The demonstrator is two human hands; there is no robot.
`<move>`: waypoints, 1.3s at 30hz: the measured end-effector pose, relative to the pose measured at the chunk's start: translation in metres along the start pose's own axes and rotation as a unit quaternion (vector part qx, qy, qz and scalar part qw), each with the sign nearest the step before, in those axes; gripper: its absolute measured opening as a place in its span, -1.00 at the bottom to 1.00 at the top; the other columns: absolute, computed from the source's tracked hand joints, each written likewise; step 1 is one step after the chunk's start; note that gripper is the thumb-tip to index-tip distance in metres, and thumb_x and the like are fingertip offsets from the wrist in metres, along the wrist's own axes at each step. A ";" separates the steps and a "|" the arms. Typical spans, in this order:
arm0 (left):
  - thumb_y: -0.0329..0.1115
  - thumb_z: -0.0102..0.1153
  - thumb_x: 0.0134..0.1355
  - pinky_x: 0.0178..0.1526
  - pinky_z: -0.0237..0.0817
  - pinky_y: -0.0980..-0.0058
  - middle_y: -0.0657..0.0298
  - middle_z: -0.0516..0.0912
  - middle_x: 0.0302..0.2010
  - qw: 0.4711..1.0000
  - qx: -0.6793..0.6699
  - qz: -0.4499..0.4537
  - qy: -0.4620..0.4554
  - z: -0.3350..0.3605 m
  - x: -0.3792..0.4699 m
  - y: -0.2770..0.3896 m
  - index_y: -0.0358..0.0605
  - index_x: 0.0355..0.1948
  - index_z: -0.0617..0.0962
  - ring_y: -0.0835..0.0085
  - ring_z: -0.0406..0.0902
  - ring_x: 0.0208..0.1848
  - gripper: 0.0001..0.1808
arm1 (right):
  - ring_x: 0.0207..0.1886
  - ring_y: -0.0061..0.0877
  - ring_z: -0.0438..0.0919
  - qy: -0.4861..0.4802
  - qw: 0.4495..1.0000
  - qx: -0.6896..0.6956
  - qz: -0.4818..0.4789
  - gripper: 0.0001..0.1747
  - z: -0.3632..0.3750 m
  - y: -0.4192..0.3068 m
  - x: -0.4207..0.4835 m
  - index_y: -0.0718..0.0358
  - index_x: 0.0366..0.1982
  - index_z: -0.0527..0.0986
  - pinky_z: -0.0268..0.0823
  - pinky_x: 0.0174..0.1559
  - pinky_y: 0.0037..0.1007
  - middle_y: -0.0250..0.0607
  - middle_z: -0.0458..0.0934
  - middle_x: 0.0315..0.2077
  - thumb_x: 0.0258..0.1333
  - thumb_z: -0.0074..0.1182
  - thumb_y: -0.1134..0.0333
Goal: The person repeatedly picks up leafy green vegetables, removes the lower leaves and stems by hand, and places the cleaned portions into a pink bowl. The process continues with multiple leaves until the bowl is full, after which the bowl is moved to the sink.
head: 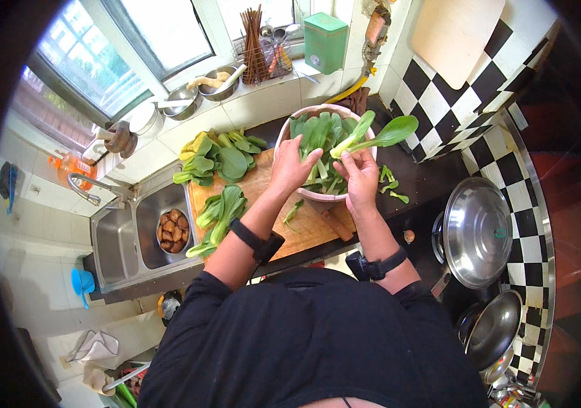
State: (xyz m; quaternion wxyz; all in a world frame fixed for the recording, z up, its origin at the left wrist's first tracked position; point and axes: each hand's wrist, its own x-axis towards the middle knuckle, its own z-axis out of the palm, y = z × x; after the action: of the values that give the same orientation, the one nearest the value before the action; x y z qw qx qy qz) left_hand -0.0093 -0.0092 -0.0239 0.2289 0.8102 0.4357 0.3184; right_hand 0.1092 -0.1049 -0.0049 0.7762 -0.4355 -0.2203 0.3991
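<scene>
My right hand (362, 178) pinches the pale base of a bok choy piece (390, 132), whose green leaves point up and right above the bowl's rim. Beneath it is a pink-rimmed bowl (311, 194) filled with loose bok choy leaves (321, 132). My left hand (290, 166) is over the bowl's left side, thumb and fingers spread, with nothing visible in its grasp. A wooden cutting board (265, 183) lies partly under the bowl. On it, a small bok choy piece (293, 211) rests left of a knife's wooden handle (336, 225).
Bok choy heads (224, 158) lie on the board's far left, with more bok choy (221, 211) nearer me. A double sink (114, 245) holds a bowl of brown round food (173, 229). Leaf scraps (388, 181) lie right of the bowl. A lidded pan (476, 232) and a wok (494, 329) stand farther right.
</scene>
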 end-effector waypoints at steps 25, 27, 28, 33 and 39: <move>-0.23 -0.11 0.36 -0.22 0.41 0.55 0.34 0.53 -0.35 0.712 -0.595 -0.235 -0.290 -0.040 -0.010 0.014 -0.14 -0.13 0.47 0.59 0.49 -0.35 -0.77 | -0.27 -0.64 0.52 -0.130 0.975 0.019 0.181 -0.78 -0.007 -0.001 0.006 0.19 -0.09 0.42 0.43 -0.26 -0.54 -0.37 0.52 -0.31 0.23 -0.05 0.36; -0.21 -0.11 0.36 -0.29 0.38 0.63 0.39 0.53 -0.38 0.693 -0.588 -0.273 -0.316 -0.043 -0.012 0.015 -0.10 -0.13 0.48 0.66 0.45 -0.43 -0.77 | -0.30 -0.70 0.51 -0.150 0.970 -0.010 0.192 -0.75 -0.008 -0.001 0.005 0.17 -0.07 0.46 0.35 -0.31 -0.60 -0.43 0.55 -0.29 0.23 -0.03 0.32; -0.20 -0.11 0.36 -0.30 0.38 0.64 0.39 0.53 -0.39 0.695 -0.583 -0.276 -0.318 -0.045 -0.012 0.016 -0.09 -0.13 0.48 0.67 0.44 -0.44 -0.77 | -0.31 -0.71 0.51 -0.164 0.969 -0.038 0.181 -0.75 -0.008 -0.001 0.005 0.19 -0.08 0.47 0.35 -0.32 -0.61 -0.43 0.55 -0.29 0.23 -0.02 0.31; -0.17 -0.02 0.31 -0.35 0.37 0.61 0.35 0.55 -0.44 0.855 -0.403 -0.185 -0.268 -0.043 -0.015 0.027 -0.12 -0.16 0.49 0.61 0.46 -0.47 -0.75 | -0.38 -0.75 0.49 -0.131 0.981 -0.113 0.092 -0.80 -0.006 0.005 0.004 0.21 -0.19 0.53 0.31 -0.40 -0.67 -0.48 0.57 -0.39 0.18 0.05 0.30; -0.23 0.01 0.24 -0.32 0.33 0.33 -0.01 0.52 -0.44 0.996 0.036 0.072 -0.046 -0.032 -0.028 0.033 -0.22 -0.29 0.46 0.18 0.48 -0.43 -0.77 | -0.41 -0.72 0.49 -0.062 0.994 -0.088 0.028 -0.86 0.010 0.007 0.000 0.30 -0.31 0.54 0.33 -0.40 -0.62 -0.38 0.57 -0.42 0.06 0.17 0.42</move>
State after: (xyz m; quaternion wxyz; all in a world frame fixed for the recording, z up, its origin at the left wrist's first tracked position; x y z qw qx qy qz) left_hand -0.0257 -0.0467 0.0108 0.1960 0.8608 0.3767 0.2807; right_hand 0.0993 -0.0977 -0.0057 0.7081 -0.4829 -0.2900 0.4258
